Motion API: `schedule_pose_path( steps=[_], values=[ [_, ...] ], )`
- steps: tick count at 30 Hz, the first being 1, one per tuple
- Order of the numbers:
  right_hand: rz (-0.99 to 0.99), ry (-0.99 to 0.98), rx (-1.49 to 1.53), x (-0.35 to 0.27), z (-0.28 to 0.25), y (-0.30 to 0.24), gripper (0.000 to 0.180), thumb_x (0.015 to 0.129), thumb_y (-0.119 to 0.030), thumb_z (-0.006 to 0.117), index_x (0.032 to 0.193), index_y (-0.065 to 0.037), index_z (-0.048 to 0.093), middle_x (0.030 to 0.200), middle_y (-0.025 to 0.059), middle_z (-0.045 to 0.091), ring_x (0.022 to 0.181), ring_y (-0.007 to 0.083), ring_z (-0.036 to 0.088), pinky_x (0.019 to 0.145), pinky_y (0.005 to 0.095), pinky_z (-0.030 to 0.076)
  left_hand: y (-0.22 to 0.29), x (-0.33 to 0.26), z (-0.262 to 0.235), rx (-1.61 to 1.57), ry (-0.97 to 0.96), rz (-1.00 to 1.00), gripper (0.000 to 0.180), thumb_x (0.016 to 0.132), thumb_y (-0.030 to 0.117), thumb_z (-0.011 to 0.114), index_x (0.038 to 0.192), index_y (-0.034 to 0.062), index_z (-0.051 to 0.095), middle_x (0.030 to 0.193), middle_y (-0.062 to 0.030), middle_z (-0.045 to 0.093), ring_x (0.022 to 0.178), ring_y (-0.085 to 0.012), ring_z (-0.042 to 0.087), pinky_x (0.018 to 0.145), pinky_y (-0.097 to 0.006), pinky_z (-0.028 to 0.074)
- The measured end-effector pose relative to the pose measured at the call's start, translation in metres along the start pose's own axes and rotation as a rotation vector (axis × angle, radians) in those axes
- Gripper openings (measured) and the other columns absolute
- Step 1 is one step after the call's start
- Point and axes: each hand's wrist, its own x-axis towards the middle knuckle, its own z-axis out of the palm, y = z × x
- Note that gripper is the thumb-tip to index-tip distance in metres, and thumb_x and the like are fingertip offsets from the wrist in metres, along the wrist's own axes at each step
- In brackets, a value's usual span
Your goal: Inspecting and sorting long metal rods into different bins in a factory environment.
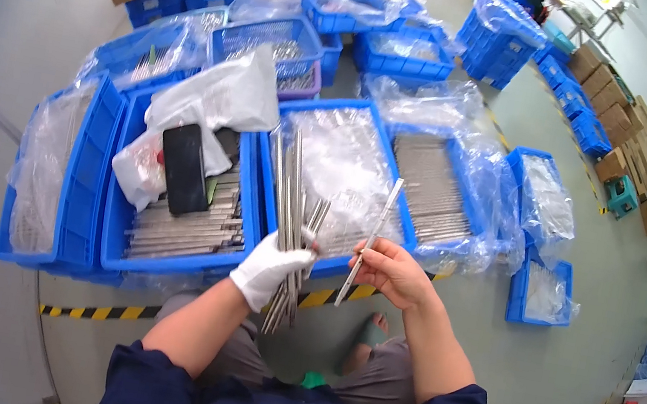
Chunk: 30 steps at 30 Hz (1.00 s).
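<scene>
The person's right hand (393,273), bare, is pinching one slim, straight, silver-coloured metal rod (374,233) between thumb and fingers. That rod is slanting across the near right corner of a blue rectangular plastic bin (409,221), its lower end reaching past the near edge. The left hand (273,269), wearing a white glove, is closing around a bundle of long silver-coloured metal rods (286,178) at the same bin's near left corner; their upper ends are fanning out above crumpled clear plastic film (341,153).

Just left, a second blue rectangular bin (114,226) is holding a layer of silver-grey metal rods (179,233) along its near edge. Above these, a flat black rectangular object (183,170) is lying beside a crumpled whitish plastic bag (230,90), which is draping over the bin's far edge. To the right of the middle bin, closely packed grey metal rods (427,181) are lying in another bin, with clear film hanging over its right edge.
</scene>
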Motion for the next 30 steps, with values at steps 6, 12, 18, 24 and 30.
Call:
schedule_pose_path(
  steps=[6,12,18,24,30],
  values=[
    [0.21,-0.135,0.029,0.004,0.029,0.014,0.017,0.083,-0.018,0.051,0.094,-0.005,0.053,0.081,0.0043,0.058,0.07,0.0108,0.056,0.064,0.0255,0.047,0.012,0.005,0.004,-0.12,-0.131,-0.058,0.031,0.07,0.007,0.063,0.097,0.0052,0.048,0.07,-0.0038,0.051,0.064,-0.0118,0.052,0.058,-0.023,0.042],
    [0.315,-0.188,0.04,0.003,0.034,0.026,0.019,0.083,-0.02,0.052,0.095,-0.005,0.053,0.083,0.0055,0.059,0.074,0.013,0.058,0.067,0.0284,0.047,0.011,-0.002,0.0,-0.17,-0.178,-0.127,0.031,0.07,0.009,0.063,0.097,0.005,0.05,0.079,-0.0034,0.054,0.069,-0.0114,0.054,0.061,-0.024,0.045],
    [0.473,-0.242,0.051,-0.014,0.048,0.038,0.019,0.081,-0.019,0.055,0.095,-0.006,0.051,0.091,0.0107,0.06,0.085,0.0195,0.058,0.073,0.0312,0.047,0.021,0.002,-0.003,0.049,-0.074,0.063,0.03,0.067,0.008,0.065,0.093,0.0061,0.05,0.082,-0.0017,0.053,0.072,-0.0105,0.053,0.063,-0.023,0.045],
    [0.615,-0.528,-0.051,-0.022,0.062,0.06,0.017,0.081,-0.011,0.053,0.095,-0.001,0.05,0.089,0.0115,0.061,0.082,0.0165,0.059,0.071,0.0259,0.047,0.027,0.007,-0.022,-0.035,0.033,0.179,0.024,0.07,0.005,0.06,0.092,0.0086,0.049,0.086,-0.0075,0.054,0.075,-0.0143,0.054,0.064,-0.026,0.046],
    [0.243,-0.463,-0.09,-0.034,0.055,0.009,0.012,0.082,-0.01,0.048,0.082,0.002,0.051,0.072,0.0121,0.059,0.063,0.015,0.056,0.058,0.0265,0.045,0.029,0.002,-0.013,-0.027,-0.054,0.074,0.028,0.067,0.003,0.061,0.092,0.0074,0.049,0.084,-0.0057,0.055,0.075,-0.0167,0.056,0.066,-0.029,0.045]
  ],
)
